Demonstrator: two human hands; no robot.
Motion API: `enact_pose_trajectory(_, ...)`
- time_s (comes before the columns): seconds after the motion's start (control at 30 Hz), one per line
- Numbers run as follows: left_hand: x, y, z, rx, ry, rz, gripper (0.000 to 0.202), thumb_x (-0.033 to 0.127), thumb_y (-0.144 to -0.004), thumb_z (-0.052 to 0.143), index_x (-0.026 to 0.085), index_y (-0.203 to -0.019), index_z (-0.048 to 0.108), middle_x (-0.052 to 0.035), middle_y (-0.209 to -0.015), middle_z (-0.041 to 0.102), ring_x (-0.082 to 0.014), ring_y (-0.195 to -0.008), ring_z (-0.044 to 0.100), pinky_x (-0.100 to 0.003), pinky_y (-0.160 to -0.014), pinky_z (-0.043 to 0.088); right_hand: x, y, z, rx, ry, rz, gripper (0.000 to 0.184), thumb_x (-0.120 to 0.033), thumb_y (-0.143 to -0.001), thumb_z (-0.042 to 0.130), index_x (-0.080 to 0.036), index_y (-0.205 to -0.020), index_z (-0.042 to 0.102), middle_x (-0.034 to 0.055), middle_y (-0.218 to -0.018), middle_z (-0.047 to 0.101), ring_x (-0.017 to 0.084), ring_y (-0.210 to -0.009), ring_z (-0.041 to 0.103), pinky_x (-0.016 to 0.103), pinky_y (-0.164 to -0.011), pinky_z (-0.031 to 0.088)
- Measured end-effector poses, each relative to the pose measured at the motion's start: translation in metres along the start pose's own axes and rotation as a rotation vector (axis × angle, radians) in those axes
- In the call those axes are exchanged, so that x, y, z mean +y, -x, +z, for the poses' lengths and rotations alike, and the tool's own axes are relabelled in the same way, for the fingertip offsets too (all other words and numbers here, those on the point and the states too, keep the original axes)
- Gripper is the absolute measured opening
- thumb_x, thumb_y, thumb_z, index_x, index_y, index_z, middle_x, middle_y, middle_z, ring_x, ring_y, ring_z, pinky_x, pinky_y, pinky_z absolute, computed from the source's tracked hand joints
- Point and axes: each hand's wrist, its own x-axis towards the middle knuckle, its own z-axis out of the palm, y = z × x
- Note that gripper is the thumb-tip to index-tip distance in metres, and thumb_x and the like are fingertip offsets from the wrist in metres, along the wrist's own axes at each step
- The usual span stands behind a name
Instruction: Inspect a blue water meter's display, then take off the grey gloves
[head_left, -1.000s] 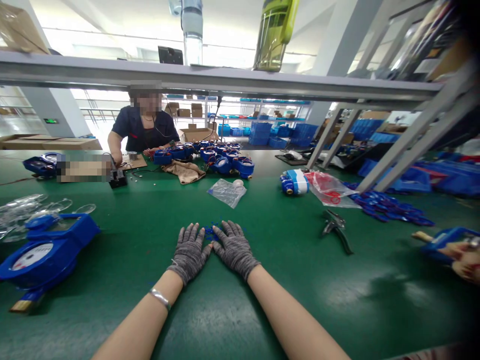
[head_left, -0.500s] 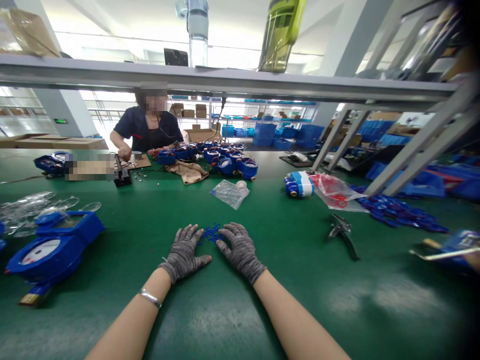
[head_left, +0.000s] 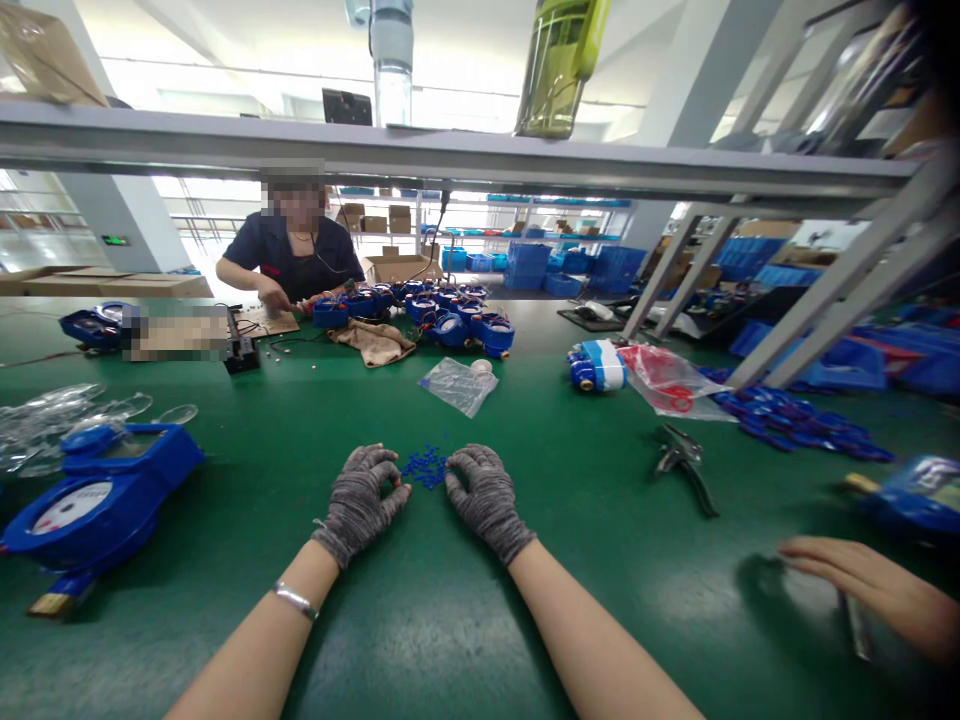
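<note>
A green mat [head_left: 420,620] covered the long workbench, under a grey shelf rail [head_left: 450,160] that carried a green bottle [head_left: 559,65] and a clear bottle [head_left: 391,60], both cut off by the top of the frame.

No writing could be read. The dial of the blue water meter [head_left: 90,495] at the left edge bore marks too small to read, the red print on the plastic bag [head_left: 667,382] right of centre was crumpled, and the green sign [head_left: 101,240] on the pillar at far left was only a glow. A blurred patch hid something on the bench in the upper left, beside a co-worker [head_left: 289,255] seated across the table.

At lower centre both gloved hands lay on the mat. The left hand [head_left: 358,503] was curled, thumb pressed to the fingertips; whether a piece sat inside that pinch could not be told. The right hand [head_left: 486,497] rested loosely bent, gripping nothing visible. The small blue pieces [head_left: 424,467] lay in a heap between the two, just at their fingertips; their shape was too small to make out.

Pliers [head_left: 681,462] lay to the right of the hands, a clear bag [head_left: 457,383] above the heap. Another person's hand [head_left: 874,590] reached in at lower right, blurred and cut off.
</note>
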Motion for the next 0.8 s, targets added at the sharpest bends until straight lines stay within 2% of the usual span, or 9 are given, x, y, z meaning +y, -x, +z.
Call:
enact_pose_trajectory(0.1, 0.001, 0.001, -0.006, -0.058, 0.003, 0.000, 0.013, 0.034, -0.077, 0.069, 0.022, -0.074, 0.064, -0.0008, -0.107, 0.064, -0.0208, -0.114, 0.051, -0.037, -0.107, 0.038, 0.000, -0.001, -0.003, -0.019, 0.008, 0.020, 0.013, -0.022, -0.078, 0.060, -0.022, -0.086, 0.070, 0.0035, -0.094, 0.062, 0.020, -0.098, 0.050, 0.031, -0.097, 0.038)
enact_pose_trajectory(0.2, 0.001, 0.000, -0.008, -0.087, -0.036, -0.088, 0.017, 0.032, -0.075, 0.069, 0.019, -0.085, 0.064, -0.0056, -0.096, 0.064, -0.0231, -0.094, 0.057, -0.039, -0.089, 0.046, 0.003, -0.001, -0.004, -0.036, 0.040, 0.049, 0.012, -0.023, -0.078, 0.060, -0.022, -0.085, 0.070, 0.0039, -0.093, 0.062, 0.020, -0.097, 0.049, 0.031, -0.096, 0.038)
enact_pose_trajectory(0.27, 0.001, 0.000, -0.007, -0.110, -0.045, -0.149, 0.020, 0.028, -0.076, 0.068, 0.018, -0.093, 0.063, -0.0049, -0.088, 0.064, -0.0219, -0.082, 0.059, -0.037, -0.078, 0.048, 0.004, 0.000, -0.003, -0.054, 0.072, 0.061, 0.013, -0.026, -0.079, 0.061, -0.022, -0.087, 0.070, 0.0044, -0.093, 0.062, 0.020, -0.097, 0.049, 0.032, -0.096, 0.037)
enact_pose_trajectory(0.33, 0.001, 0.000, -0.002, -0.136, -0.027, -0.176, 0.017, 0.025, -0.078, 0.065, 0.019, -0.095, 0.063, -0.0023, -0.084, 0.065, -0.0193, -0.077, 0.060, -0.033, -0.073, 0.048, 0.004, 0.001, -0.001, -0.084, 0.103, 0.072, 0.014, -0.029, -0.079, 0.062, -0.022, -0.089, 0.070, 0.0050, -0.094, 0.062, 0.021, -0.097, 0.049, 0.034, -0.096, 0.036)
enact_pose_trajectory(0.43, 0.000, -0.001, 0.011, -0.131, 0.001, -0.186, 0.012, 0.026, -0.085, 0.059, 0.021, -0.094, 0.065, -0.0012, -0.087, 0.067, -0.0169, -0.080, 0.062, -0.029, -0.075, 0.048, 0.002, 0.001, 0.000, -0.121, 0.133, 0.088, 0.016, -0.032, -0.081, 0.063, -0.022, -0.091, 0.070, 0.0053, -0.094, 0.061, 0.022, -0.097, 0.049, 0.034, -0.096, 0.036)
enact_pose_trajectory(0.57, -0.002, -0.004, 0.021, -0.054, 0.028, -0.218, 0.022, 0.029, -0.088, 0.057, 0.021, -0.107, 0.062, -0.0021, -0.101, 0.067, -0.0149, -0.087, 0.063, -0.027, -0.081, 0.049, 0.001, 0.001, 0.000, -0.088, 0.142, 0.096, 0.017, -0.033, -0.082, 0.061, -0.021, -0.091, 0.069, 0.0053, -0.093, 0.062, 0.022, -0.096, 0.050, 0.034, -0.096, 0.036)
enact_pose_trajectory(0.67, 0.000, -0.003, 0.017, 0.000, 0.013, -0.220, 0.024, 0.031, -0.089, 0.053, 0.019, -0.108, 0.061, -0.0038, -0.101, 0.066, -0.0163, -0.087, 0.062, -0.030, -0.083, 0.050, 0.003, 0.001, 0.000, -0.054, 0.121, 0.083, 0.016, -0.027, -0.083, 0.058, -0.020, -0.091, 0.069, 0.0048, -0.091, 0.063, 0.020, -0.094, 0.051, 0.033, -0.096, 0.037)
enact_pose_trajectory(0.8, 0.007, 0.001, 0.010, -0.068, -0.022, -0.081, 0.020, 0.024, -0.088, 0.051, 0.021, -0.099, 0.067, -0.0039, -0.098, 0.066, -0.0181, -0.090, 0.061, -0.033, -0.087, 0.050, 0.001, 0.002, -0.002, -0.096, 0.075, 0.052, 0.018, -0.022, -0.081, 0.056, -0.024, -0.091, 0.071, 0.0028, -0.090, 0.064, 0.019, -0.091, 0.053, 0.037, -0.106, 0.031)
